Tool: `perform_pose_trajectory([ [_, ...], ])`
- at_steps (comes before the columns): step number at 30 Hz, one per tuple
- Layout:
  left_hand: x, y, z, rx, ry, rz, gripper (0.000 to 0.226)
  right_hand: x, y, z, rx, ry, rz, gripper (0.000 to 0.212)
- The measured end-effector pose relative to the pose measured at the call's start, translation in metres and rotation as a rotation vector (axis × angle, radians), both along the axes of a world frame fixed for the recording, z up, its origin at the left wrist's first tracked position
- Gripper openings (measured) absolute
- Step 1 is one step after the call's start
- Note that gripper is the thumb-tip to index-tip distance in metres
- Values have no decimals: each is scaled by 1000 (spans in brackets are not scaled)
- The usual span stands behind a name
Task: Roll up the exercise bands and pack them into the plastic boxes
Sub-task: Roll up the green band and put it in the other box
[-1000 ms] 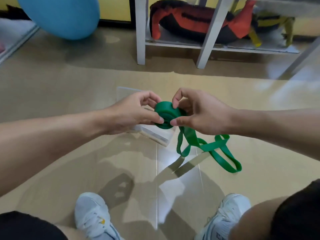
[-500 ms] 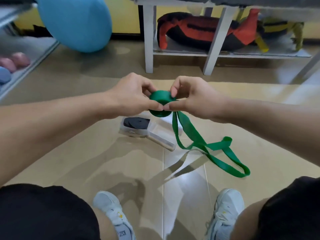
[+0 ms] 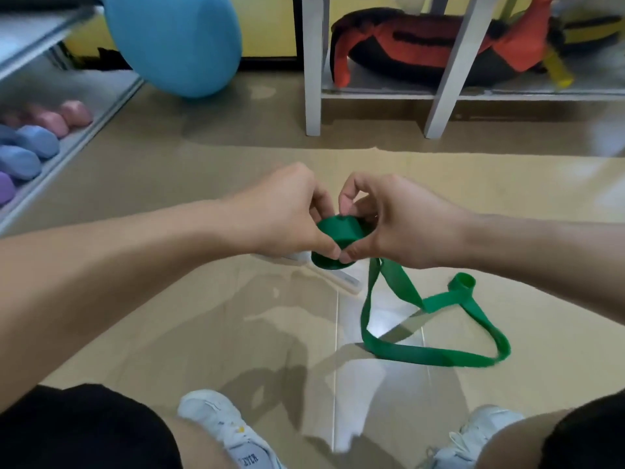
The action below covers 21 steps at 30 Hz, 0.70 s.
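Leftmost, on a low shelf [image 3: 84, 130] by the floor's left edge, lie pink and blue weights [image 3: 37, 143], with a blue ball [image 3: 176, 42] behind. At centre, the left hand [image 3: 287, 214] and right hand [image 3: 399, 221] meet over the floor [image 3: 203, 316], each pinching the green roll [image 3: 334, 242] between thumb and curled fingers. Just under the left hand a clear plastic box [image 3: 341, 282] lies on the floor; its contents are hidden. From the roll the loose band [image 3: 439, 353] hangs down and trails rightward, looping across the floor on the right hand's side. Winding it in probably means feeding from the right. Both shoes [image 3: 220, 431] sit near the bottom edge.
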<state>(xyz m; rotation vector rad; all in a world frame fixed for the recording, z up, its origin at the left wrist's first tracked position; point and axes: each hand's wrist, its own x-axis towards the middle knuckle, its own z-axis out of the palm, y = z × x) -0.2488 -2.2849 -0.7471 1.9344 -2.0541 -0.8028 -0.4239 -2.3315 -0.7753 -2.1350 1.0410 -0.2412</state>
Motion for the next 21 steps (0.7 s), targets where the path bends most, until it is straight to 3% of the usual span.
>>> perform_pose_trajectory([
  [3, 4, -2, -11, -14, 39, -6, 25, -3, -1, -2, 16, 3, 17, 50],
  [13, 22, -20, -37, 133, 572, 150, 42, -31, -12, -17, 102, -223, -147, 45],
  [15, 22, -21, -47, 140, 648, 175, 36, -31, -12, -17, 100, -231, -177, 43],
  [18, 16, -22, -53, 117, 634, 182, 36, -29, -13, -16, 100, -192, -212, 39],
  [21, 8, -20, -51, 68, 431, 61, 45, -23, -11, -18, 27, -78, -179, 34],
])
